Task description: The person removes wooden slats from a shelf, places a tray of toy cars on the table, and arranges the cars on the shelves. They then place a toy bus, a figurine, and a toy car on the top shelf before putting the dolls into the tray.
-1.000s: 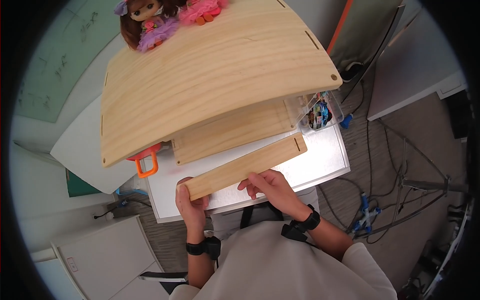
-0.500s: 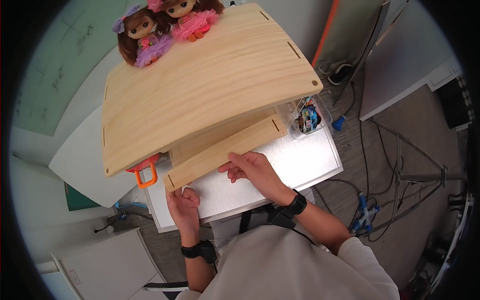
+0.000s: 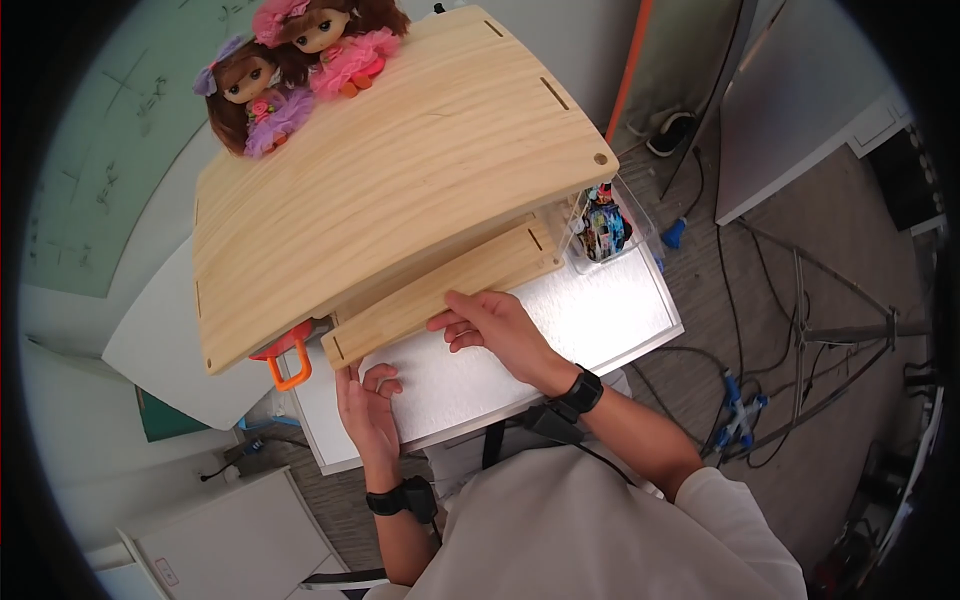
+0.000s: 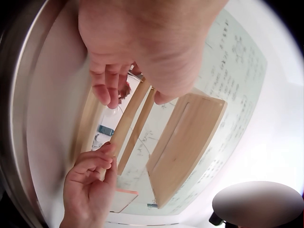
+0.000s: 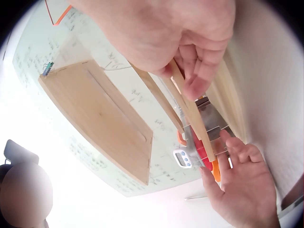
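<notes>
A narrow wooden slat (image 3: 440, 290) with a slot at each end is held level below the front edge of a large wooden board (image 3: 400, 170). My right hand (image 3: 497, 335) pinches its near edge around the middle, thumb on top and fingers beneath. At the slat's left end, my left hand (image 3: 370, 410) has its fingertips right at the corner, the other fingers loosely bent. In the right wrist view, the left hand (image 5: 244, 178) has its palm turned up and fingers apart beside the slat (image 5: 192, 114). Another wooden panel (image 3: 400, 272) lies behind the slat, mostly hidden.
Two dolls (image 3: 270, 100) sit on top of the large board. A clear plastic box (image 3: 605, 230) of colourful small items stands at the right, and an orange handle (image 3: 290, 370) sticks out at the left. Beneath is a white table (image 3: 590, 320); cables (image 3: 735, 420) lie on the floor.
The slat has moved forward and slightly left, toward the panel under the large board. My left hand has let go of its grip on the left end; the right hand has taken hold mid-slat.
</notes>
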`<action>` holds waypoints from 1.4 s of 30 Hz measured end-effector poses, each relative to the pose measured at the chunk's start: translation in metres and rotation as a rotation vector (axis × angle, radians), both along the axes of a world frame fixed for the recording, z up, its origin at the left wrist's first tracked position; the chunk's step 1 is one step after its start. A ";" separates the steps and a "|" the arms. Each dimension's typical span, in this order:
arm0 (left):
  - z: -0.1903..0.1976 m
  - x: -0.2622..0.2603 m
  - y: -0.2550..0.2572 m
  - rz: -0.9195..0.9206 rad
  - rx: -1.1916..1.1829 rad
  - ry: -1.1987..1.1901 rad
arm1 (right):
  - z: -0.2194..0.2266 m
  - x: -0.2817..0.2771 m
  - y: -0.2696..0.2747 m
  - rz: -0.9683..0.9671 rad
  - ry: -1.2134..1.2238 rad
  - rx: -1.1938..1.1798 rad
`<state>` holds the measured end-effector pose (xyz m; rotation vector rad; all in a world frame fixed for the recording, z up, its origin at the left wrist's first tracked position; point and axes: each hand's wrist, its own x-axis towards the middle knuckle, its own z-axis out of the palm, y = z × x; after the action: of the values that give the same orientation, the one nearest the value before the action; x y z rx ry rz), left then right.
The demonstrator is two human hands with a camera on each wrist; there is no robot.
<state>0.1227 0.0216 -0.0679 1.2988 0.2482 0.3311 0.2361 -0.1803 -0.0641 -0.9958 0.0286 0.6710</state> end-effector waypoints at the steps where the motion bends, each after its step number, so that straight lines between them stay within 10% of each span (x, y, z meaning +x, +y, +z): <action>1: 0.000 0.001 0.001 -0.004 -0.014 0.008 | -0.002 0.001 0.001 0.002 0.016 0.008; 27: 0.001 -0.018 -0.002 0.067 0.356 0.174 | -0.005 0.004 -0.003 0.013 0.090 0.076; 36: 0.019 -0.014 -0.005 0.111 0.814 0.212 | -0.001 0.001 -0.007 0.015 0.107 0.013; 42: 0.012 -0.010 -0.002 0.184 1.010 0.156 | 0.012 -0.024 -0.030 0.094 -0.355 -0.508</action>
<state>0.1127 0.0198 -0.0562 2.3100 0.3511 0.5452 0.2123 -0.2099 -0.0521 -1.6037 -0.1685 0.5741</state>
